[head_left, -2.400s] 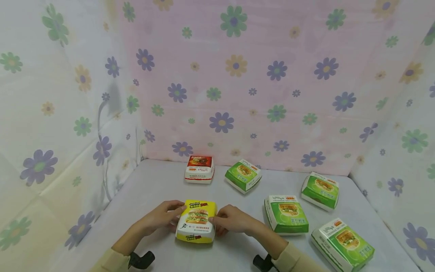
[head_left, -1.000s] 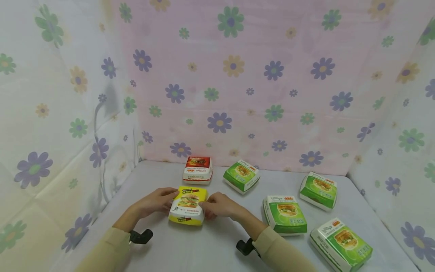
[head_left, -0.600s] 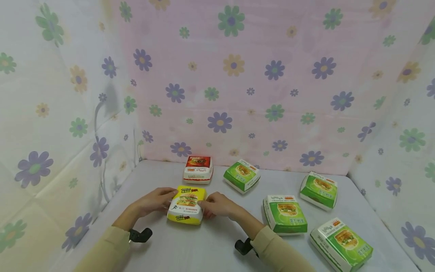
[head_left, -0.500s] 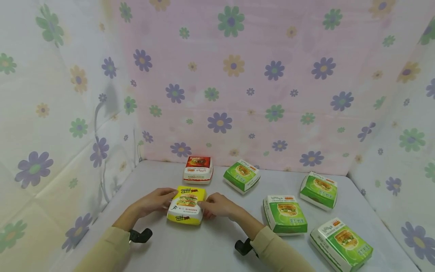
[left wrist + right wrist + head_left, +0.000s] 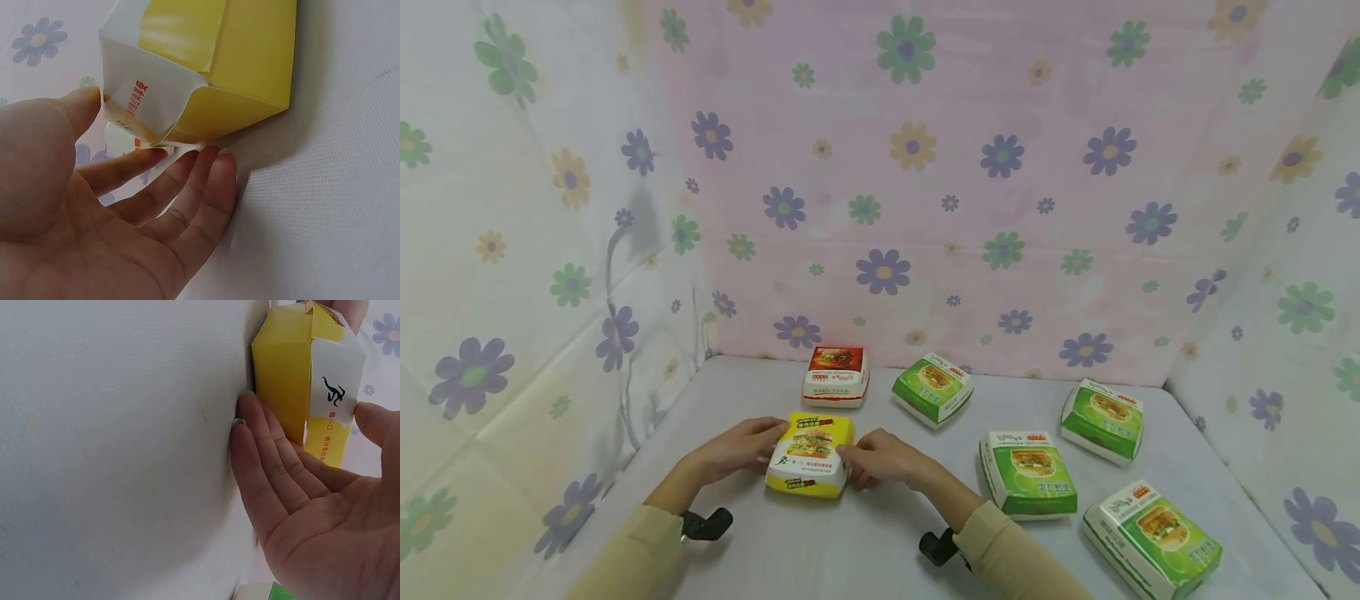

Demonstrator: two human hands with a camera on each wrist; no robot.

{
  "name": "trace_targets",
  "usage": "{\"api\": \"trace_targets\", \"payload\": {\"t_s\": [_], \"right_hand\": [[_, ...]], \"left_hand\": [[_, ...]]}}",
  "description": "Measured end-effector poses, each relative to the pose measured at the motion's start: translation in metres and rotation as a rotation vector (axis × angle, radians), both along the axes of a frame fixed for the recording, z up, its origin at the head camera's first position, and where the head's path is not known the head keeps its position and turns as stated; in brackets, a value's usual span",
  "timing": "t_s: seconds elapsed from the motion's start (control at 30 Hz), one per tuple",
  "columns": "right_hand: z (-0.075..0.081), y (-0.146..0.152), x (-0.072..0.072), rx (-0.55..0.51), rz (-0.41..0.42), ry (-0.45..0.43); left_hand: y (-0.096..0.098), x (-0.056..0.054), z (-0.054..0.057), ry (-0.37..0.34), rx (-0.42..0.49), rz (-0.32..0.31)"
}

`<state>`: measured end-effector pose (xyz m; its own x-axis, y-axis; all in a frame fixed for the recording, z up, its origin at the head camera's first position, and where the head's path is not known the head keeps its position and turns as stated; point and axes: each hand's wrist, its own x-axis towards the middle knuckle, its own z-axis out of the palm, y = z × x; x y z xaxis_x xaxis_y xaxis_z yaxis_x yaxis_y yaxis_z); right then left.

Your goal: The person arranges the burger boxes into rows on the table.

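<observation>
A yellow and white burger box (image 5: 810,454) with a burger picture on its lid sits on the white table, left of centre. My left hand (image 5: 735,450) holds its left side: in the left wrist view the thumb (image 5: 81,109) is at the upper edge and the fingertips touch the lower side. On the opposite side my right hand (image 5: 883,458) holds it, thumb over the lid's edge and fingers (image 5: 265,450) low along the side near the tabletop. Seen from the head, part of the fingers of both hands is hidden by the box.
Behind the yellow box stands a red and white burger box (image 5: 836,377). Green and white boxes stand at the back (image 5: 933,389), at right centre (image 5: 1028,475), far right (image 5: 1103,421) and near right (image 5: 1153,540). Flowered cloth (image 5: 883,208) walls the table (image 5: 820,558) on three sides.
Since the earliest frame, both hands and the yellow box have moved away from me and slightly left, towards the red box. Over the last half second they are nearly still.
</observation>
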<state>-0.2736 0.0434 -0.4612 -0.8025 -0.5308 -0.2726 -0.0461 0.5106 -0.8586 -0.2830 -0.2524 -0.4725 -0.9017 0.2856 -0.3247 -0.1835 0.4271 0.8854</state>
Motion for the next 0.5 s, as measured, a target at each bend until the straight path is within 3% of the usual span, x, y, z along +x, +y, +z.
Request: {"api": "trace_targets", "payload": {"t_s": [0.27,0.5], "right_hand": [[0.006,0.006,0.007,0.029,0.006,0.026],[0.017,0.019,0.018,0.121,0.066,0.123]], "left_hand": [[-0.007,0.006,0.004,0.054,-0.059,-0.005],[-0.009,0.016,0.023,0.189,-0.176,-0.042]]}}
